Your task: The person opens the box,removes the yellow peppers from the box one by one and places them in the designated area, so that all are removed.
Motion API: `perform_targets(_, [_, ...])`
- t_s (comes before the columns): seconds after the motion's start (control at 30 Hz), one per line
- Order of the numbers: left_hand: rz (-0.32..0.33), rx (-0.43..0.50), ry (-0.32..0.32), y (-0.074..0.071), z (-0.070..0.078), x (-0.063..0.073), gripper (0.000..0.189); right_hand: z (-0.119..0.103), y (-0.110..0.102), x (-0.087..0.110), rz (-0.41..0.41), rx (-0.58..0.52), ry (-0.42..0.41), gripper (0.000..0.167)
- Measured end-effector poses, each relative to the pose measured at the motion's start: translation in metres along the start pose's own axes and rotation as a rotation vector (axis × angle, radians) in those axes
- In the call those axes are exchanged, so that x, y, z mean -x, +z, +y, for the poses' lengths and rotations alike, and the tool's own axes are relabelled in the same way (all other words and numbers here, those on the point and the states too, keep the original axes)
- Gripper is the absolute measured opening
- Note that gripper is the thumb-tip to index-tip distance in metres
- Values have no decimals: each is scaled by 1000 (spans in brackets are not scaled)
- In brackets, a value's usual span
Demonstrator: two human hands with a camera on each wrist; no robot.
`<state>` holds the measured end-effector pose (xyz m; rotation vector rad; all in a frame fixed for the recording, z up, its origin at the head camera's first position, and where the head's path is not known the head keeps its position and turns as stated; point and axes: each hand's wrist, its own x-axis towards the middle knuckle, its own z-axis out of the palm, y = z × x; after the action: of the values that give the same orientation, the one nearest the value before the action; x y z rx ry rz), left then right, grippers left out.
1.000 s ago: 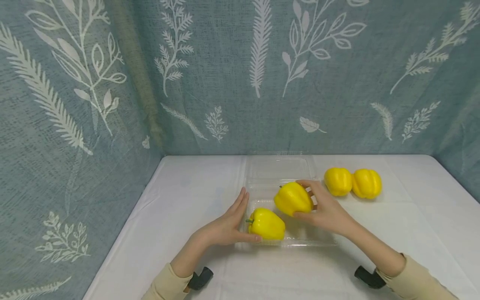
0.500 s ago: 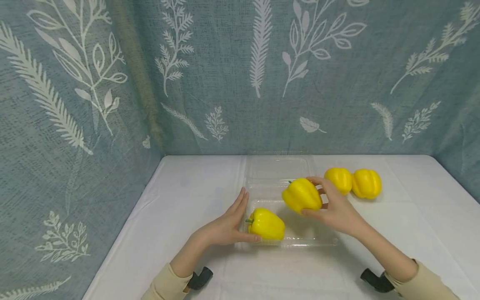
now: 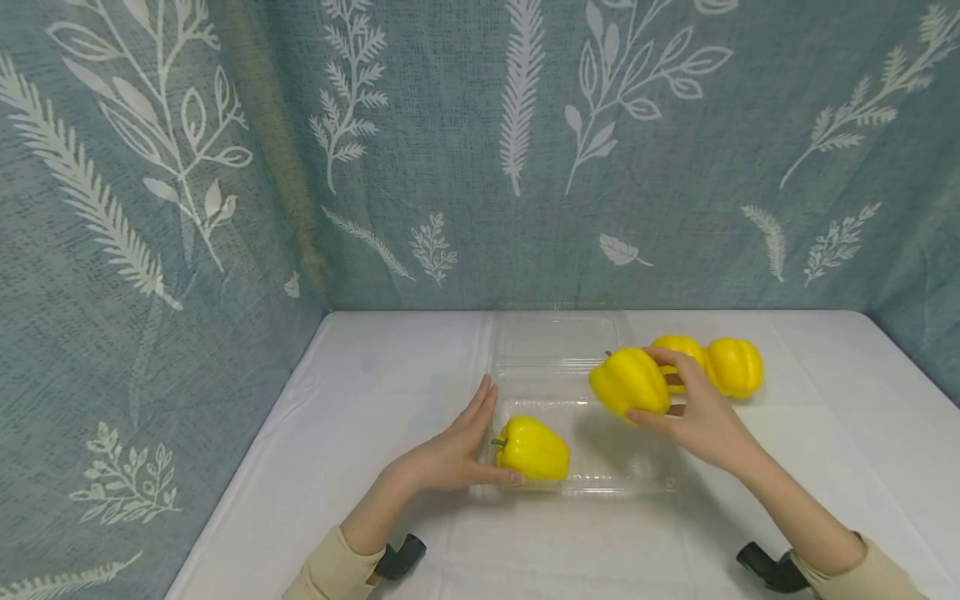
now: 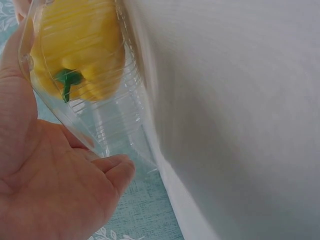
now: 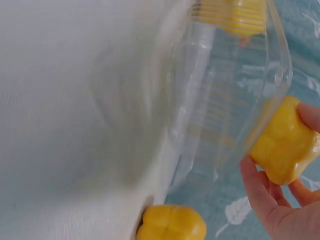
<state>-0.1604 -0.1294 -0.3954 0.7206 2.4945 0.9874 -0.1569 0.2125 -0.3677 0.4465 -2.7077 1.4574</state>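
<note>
My right hand (image 3: 701, 417) grips a yellow bell pepper (image 3: 628, 382) between thumb and fingers, held up over the right part of a clear plastic clamshell box (image 3: 622, 485). In the right wrist view the gripped pepper (image 5: 285, 142) shows beside the box wall. Another yellow bell pepper (image 3: 534, 448) lies on its side in the left part of the box, its green stem pointing left. My left hand (image 3: 450, 454) rests at the box's left side, fingers extended and thumb along the front rim. The left wrist view shows that pepper (image 4: 80, 45) through the clear wall.
The box's clear lid (image 3: 562, 335) lies folded back behind it. Two more yellow bell peppers (image 3: 735, 367) stand side by side at the back right, one partly hidden by my right hand. A white cloth (image 3: 397, 358) covers the table; a leaf-patterned blue-green curtain (image 3: 465, 150) hangs behind.
My right hand has carried its pepper to the right and slightly up, away from the pepper in the box. The left hand and the box have stayed put.
</note>
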Motion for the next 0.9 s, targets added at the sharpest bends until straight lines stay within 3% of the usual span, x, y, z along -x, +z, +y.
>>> perform_targets(0.9, [-9,14,-1,0,1,1,122,21,-41,15,170,163,57,85])
